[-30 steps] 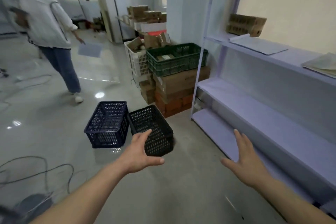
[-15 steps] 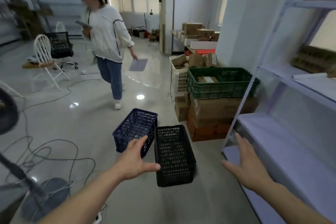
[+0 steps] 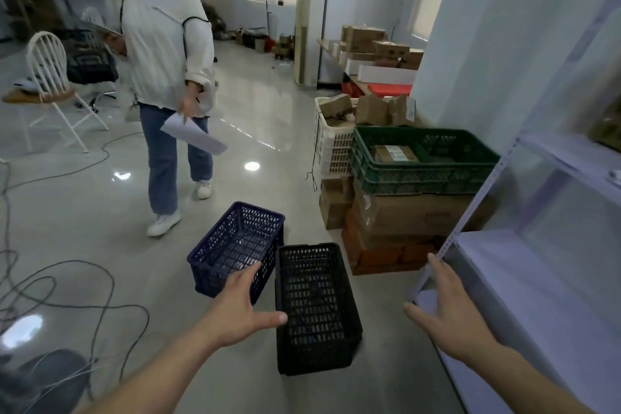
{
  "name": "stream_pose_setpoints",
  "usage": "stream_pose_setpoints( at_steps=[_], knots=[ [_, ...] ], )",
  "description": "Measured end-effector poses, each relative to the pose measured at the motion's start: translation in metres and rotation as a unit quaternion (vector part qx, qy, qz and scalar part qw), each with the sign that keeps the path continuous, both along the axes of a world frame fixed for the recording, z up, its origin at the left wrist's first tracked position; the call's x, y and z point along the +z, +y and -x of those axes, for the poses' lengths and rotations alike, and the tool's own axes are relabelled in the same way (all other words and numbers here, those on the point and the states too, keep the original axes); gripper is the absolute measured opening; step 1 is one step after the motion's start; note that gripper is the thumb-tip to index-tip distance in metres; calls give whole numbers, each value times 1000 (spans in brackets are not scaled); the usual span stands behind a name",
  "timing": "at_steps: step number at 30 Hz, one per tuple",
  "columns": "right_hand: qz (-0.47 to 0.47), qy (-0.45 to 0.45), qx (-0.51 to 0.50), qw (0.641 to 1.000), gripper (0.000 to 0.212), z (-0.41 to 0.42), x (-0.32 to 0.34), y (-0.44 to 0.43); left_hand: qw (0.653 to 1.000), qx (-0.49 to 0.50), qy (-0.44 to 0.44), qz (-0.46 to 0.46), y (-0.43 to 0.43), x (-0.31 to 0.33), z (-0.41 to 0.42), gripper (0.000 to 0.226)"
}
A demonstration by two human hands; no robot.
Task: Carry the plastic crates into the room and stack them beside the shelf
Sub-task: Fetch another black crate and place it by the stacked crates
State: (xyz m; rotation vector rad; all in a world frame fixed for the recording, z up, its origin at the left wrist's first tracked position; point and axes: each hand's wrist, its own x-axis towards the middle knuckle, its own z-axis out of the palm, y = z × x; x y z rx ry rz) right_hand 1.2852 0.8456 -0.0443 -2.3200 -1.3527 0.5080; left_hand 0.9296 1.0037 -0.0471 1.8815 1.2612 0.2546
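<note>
Beyond the fingertips: black crate (image 3: 316, 306) and blue crate (image 3: 235, 245), side by side, apparently touching. Left hand (image 3: 240, 309), right hand (image 3: 443, 312): fingers straight, empty. Shelf (image 3: 524, 279) at right.

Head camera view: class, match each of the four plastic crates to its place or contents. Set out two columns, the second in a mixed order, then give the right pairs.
Column one
1. blue crate
2. black crate
3. green crate
4. white crate

Column two
A. heaped with brown packages
B. empty, on the floor, nearest the camera
C. holds one flat labelled box
D. empty, on the floor, nearest the standing person

Pairs: 1-D, 2-B, 3-C, 4-A
</note>
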Motion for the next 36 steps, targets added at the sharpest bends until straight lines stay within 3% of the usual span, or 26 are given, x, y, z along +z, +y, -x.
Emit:
stream_pose_setpoints(
  at_steps=[12,21,28,32,36],
  knots=[
    [27,24,-30,999,112,-26,-36,133,999,-15,13,31,141,-24,-48,162],
    [36,61,33,997,111,-78,-47,246,998,45,26,32,216,-34,-92,164],
    [27,73,93,993,110,-122,-50,334,992,112,36,39,267,-53,-137,155],
    [44,81,110,990,113,-146,-66,370,991,125,28,39,287,-79,-158,132],
    [74,86,120,986,112,-158,-102,392,988,131,52,69,302,-107,-172,153]
  ],
)
